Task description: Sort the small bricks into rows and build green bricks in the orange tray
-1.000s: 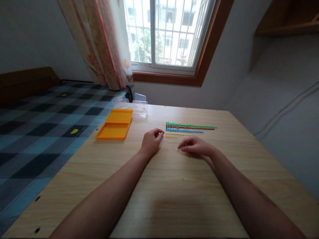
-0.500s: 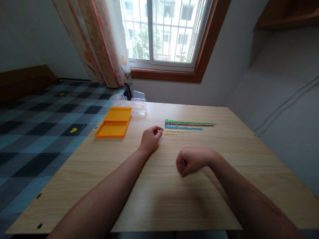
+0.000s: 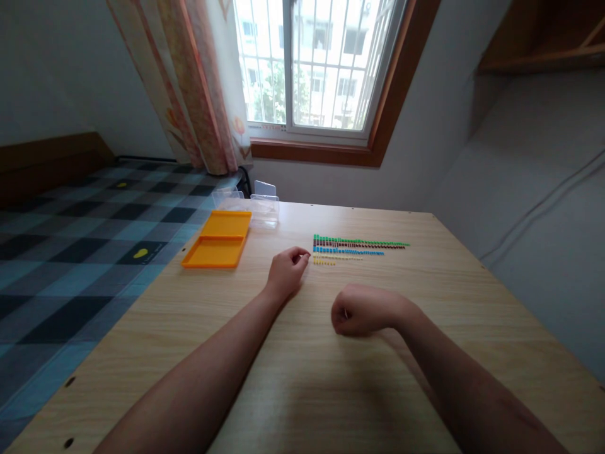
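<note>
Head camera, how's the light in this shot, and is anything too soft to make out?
Head view: the window is glaring and washed out, the wall shelf dim; head view: a soft shadow falls on the near table; head view: the rows of small pieces look soft, single ones hard to separate.

Your left hand rests on the counter beside rows of tiny coloured pieces. Your right hand curls downward nearer you, and an open orange case lies beyond your left hand, further left.
</note>
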The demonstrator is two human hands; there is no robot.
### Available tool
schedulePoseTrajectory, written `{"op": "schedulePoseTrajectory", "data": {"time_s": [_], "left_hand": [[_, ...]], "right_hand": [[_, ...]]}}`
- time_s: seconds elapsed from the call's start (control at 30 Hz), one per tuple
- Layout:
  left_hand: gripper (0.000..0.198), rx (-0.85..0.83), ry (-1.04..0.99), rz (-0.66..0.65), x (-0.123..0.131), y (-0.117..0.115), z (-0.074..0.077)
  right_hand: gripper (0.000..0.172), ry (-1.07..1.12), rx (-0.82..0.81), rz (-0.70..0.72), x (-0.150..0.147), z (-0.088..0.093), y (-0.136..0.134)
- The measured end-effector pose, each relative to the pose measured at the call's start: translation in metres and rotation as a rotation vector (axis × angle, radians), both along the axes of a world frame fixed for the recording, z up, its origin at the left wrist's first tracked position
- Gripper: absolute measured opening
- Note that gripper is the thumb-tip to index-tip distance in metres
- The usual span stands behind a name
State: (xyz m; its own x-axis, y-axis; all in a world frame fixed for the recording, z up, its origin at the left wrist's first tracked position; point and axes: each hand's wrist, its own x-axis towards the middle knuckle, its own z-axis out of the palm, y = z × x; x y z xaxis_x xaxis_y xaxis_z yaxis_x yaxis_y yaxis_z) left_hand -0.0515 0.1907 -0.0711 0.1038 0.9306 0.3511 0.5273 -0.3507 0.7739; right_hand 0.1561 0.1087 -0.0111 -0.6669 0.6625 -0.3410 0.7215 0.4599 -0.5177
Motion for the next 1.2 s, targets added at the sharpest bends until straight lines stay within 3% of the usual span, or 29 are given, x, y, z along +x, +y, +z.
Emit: {"op": "schedulePoseTrajectory", "data": {"time_s": [0.13,0.3,0.47,0.63,1.2], "left_hand": [[0.024,-0.004,0.009,0.000,0.000,0.000,0.001],[0.024,-0.014,0.004,0.004,0.000,0.001,0.001],[0.024,-0.015,-0.009,0.004,0.000,0.001,-0.001],[0.023,-0.015,-0.019,0.010,0.000,0.001,-0.001],[0.023,-0.011,-0.006,0.006,0.000,0.000,0.001]], "right_hand": [[0.019,0.114,0.053,-0.075,0.016,-0.006,0.017],[0.015,0.120,0.379,-0.369,0.037,-0.026,0.043],[0.017,0.080,0.575,-0.495,0.034,-0.049,0.058],[0.020,0.103,0.625,-0.538,0.025,-0.060,0.068],[0.025,0.159,0.650,-0.531,0.031,-0.067,0.064]]}}
